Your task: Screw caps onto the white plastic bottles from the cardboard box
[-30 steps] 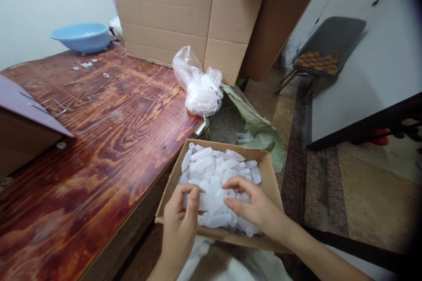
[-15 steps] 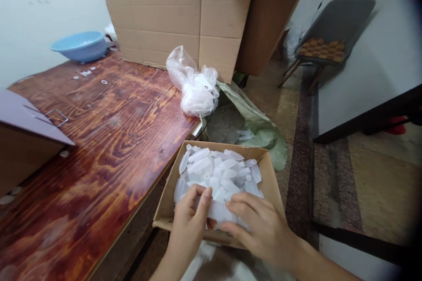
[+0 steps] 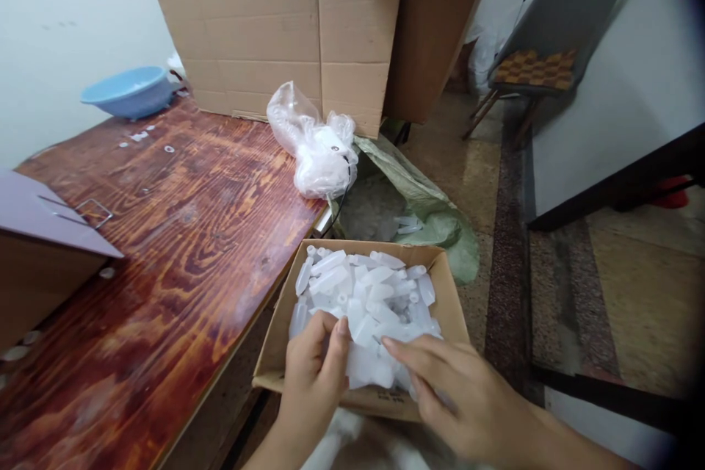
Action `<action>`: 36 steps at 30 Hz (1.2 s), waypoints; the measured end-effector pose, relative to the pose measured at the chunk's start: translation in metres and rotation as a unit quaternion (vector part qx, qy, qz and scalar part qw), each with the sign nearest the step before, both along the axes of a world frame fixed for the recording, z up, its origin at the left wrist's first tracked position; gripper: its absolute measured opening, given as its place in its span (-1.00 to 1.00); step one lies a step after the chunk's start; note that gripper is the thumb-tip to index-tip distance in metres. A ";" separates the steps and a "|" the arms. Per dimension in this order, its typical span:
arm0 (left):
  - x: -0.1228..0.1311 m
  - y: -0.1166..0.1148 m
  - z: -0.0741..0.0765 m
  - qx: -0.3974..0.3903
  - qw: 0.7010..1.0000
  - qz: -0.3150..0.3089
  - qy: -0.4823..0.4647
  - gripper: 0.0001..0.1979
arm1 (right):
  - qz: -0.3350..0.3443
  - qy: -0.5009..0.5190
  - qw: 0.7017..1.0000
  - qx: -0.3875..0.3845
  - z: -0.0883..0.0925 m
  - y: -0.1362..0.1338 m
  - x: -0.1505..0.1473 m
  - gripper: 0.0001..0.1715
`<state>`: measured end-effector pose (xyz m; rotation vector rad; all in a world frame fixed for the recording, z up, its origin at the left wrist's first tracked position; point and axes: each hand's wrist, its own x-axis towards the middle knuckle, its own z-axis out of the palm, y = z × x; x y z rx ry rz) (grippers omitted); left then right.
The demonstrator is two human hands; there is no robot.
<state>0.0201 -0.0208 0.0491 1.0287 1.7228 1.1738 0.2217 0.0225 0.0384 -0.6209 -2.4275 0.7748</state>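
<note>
A shallow cardboard box holds many translucent white plastic bottles with narrow necks, lying loose in a heap. Over its near left part is my left hand, thumb and forefinger closed together; what they hold, if anything, is hidden. My right hand hovers over the near right side, forefinger stretched forward and thumb tucked beneath it. A tiny thin grey thing shows at that fingertip, too small to name. Between the two hands, pale bottles lie at the box's near wall.
A glossy wooden table runs along the left, bearing a blue basin, a lilac-topped box and a clear plastic bag. Behind the box gapes a green sack. Large cardboard stands behind; a grey chair is at right.
My hands have drawn apart, and the translucent piece that was between them is no longer held across both. My right hand has shifted slightly right and down. The view has tilted a little.
</note>
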 end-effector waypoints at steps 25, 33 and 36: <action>-0.027 0.124 -0.008 0.326 0.795 -0.128 0.495 -0.71 | -0.226 0.369 0.461 -0.775 0.006 -0.017 -0.041 -0.60; -0.051 0.090 -0.028 0.050 0.734 -0.238 0.634 -0.87 | -0.205 0.433 0.412 -0.775 -0.011 -0.019 -0.042 -0.70; -0.049 0.074 -0.027 0.002 0.710 -0.249 0.659 -0.83 | -0.212 0.426 0.414 -0.776 -0.013 -0.015 -0.042 -0.70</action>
